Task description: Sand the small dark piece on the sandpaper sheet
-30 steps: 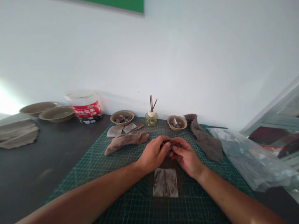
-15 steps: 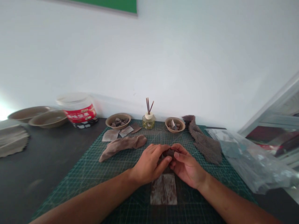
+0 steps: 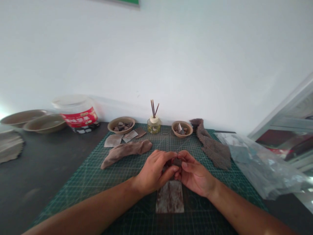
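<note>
Between the fingertips of both hands is a small dark piece that looks like stone [image 3: 177, 162]. My left hand [image 3: 154, 169] grips it from the left with thumb and fingers. From the right, the thumb and fingers of my right hand [image 3: 197, 178] close on the same piece, hiding part of it. Just below the hands, a worn grey-brown rectangular sheet [image 3: 170, 199], like used sandpaper, lies on the green cutting mat [image 3: 83, 186]. A rolled brown cloth [image 3: 127, 152] rests on the mat beyond my left hand.
Two small bowls, the left bowl [image 3: 111, 126] and right bowl [image 3: 175, 132], hold stone pieces. Between them stands a reed diffuser [image 3: 154, 126]. Sheet scraps [image 3: 113, 140], a grey towel [image 3: 215, 150], a plastic bag [image 3: 266, 169], a lidded tub [image 3: 79, 117] and brown dishes [image 3: 45, 124] lie around.
The view has shifted slightly, so the things on the table appear a little further left and up. Both hands keep hold of the small piece, with only slight finger movement.
</note>
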Available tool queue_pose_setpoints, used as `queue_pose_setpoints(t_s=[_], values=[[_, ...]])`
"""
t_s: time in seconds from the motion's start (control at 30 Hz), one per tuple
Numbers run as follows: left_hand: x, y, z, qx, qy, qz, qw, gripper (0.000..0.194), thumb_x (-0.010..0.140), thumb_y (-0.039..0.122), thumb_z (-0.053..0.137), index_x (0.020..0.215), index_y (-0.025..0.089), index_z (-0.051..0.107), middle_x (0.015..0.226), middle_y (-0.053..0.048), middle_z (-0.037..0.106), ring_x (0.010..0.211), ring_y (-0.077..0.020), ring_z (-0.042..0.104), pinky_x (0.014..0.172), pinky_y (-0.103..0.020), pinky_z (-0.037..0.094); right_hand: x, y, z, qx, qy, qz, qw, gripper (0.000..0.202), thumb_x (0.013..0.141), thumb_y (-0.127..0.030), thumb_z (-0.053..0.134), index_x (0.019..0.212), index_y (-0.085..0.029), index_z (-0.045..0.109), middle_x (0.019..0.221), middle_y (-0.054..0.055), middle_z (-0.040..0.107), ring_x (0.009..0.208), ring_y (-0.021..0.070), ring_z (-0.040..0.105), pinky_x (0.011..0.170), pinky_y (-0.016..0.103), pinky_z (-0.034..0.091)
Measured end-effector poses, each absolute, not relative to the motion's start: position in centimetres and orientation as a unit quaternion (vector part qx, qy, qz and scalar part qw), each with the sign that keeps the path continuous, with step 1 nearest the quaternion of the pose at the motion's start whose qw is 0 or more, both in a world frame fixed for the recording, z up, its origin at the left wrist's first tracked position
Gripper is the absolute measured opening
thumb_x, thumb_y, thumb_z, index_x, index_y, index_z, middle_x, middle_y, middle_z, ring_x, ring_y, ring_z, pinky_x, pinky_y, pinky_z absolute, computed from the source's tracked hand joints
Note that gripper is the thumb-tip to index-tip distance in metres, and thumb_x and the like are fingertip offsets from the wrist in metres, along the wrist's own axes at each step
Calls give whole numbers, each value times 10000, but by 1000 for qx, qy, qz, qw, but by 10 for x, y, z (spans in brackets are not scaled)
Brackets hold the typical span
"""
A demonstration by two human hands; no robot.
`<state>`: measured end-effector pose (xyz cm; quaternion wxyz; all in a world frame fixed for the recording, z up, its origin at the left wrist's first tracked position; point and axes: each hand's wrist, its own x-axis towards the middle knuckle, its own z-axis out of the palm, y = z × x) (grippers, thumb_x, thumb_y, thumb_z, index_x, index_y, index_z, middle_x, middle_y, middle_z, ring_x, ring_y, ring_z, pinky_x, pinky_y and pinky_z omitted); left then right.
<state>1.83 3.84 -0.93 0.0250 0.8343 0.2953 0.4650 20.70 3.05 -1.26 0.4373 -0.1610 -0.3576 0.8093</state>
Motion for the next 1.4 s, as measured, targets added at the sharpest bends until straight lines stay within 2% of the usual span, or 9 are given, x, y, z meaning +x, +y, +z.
queue_pose_setpoints(t_s=[0.17, 0.37, 0.7, 0.9, 1.07, 1.2, 1.33, 1.4], values=[[17, 40, -10, 832, 295, 470, 17, 284, 1029, 427, 462, 1223, 221, 486, 856, -20, 670, 765, -162, 655, 720, -308, 494, 207, 27, -10, -157, -372, 806, 432, 196, 856, -260, 780, 1025, -293, 688, 1073, -18, 740, 837, 107, 715, 783, 240, 577], [16, 41, -8, 843, 263, 469, 29, 382, 1016, 515, 458, 1231, 202, 500, 863, -30, 674, 807, -175, 670, 761, -314, 505, 207, 25, -9, -125, -374, 821, 414, 177, 889, -254, 747, 1056, -268, 690, 1082, -4, 750, 803, 98, 717, 726, 213, 579], [17, 40, -6, 842, 269, 467, 25, 374, 1023, 512, 441, 1219, 200, 501, 894, -42, 698, 811, -177, 684, 743, -320, 514, 205, 26, -10, -115, -345, 833, 416, 127, 916, -232, 703, 1041, -224, 681, 1055, 7, 743, 837, 87, 702, 718, 183, 570], [16, 42, -10, 846, 264, 463, 15, 386, 1001, 499, 505, 1226, 185, 496, 965, -56, 711, 867, -179, 688, 791, -317, 522, 206, 26, -9, -125, -357, 828, 414, 142, 916, -260, 706, 1051, -225, 680, 1044, 2, 739, 835, 81, 696, 716, 178, 563], [16, 42, -10, 845, 263, 465, 20, 350, 1017, 451, 482, 1235, 178, 504, 934, -51, 706, 841, -178, 686, 763, -312, 514, 207, 27, -8, -142, -367, 821, 414, 196, 876, -266, 750, 1061, -243, 687, 1028, -20, 736, 815, 76, 691, 722, 186, 565], [18, 41, -9, 842, 261, 472, 20, 334, 995, 399, 536, 1240, 172, 513, 966, -62, 711, 855, -180, 678, 765, -308, 512, 207, 27, -6, -167, -391, 801, 421, 245, 826, -258, 788, 1047, -250, 684, 1020, -16, 718, 824, 88, 670, 701, 183, 557], [17, 40, -8, 837, 253, 483, 44, 362, 977, 396, 551, 1254, 166, 513, 906, -42, 697, 770, -165, 648, 732, -307, 496, 211, 27, 1, -203, -429, 763, 439, 195, 854, -278, 741, 1037, -237, 688, 965, -6, 685, 792, 101, 632, 694, 199, 538], [16, 40, -7, 836, 243, 486, 78, 345, 979, 340, 510, 1268, 153, 512, 865, -28, 684, 733, -155, 629, 724, -310, 489, 218, 27, 8, -216, -467, 731, 447, 154, 881, -260, 689, 1031, -227, 688, 925, -4, 663, 753, 103, 604, 690, 213, 517]])
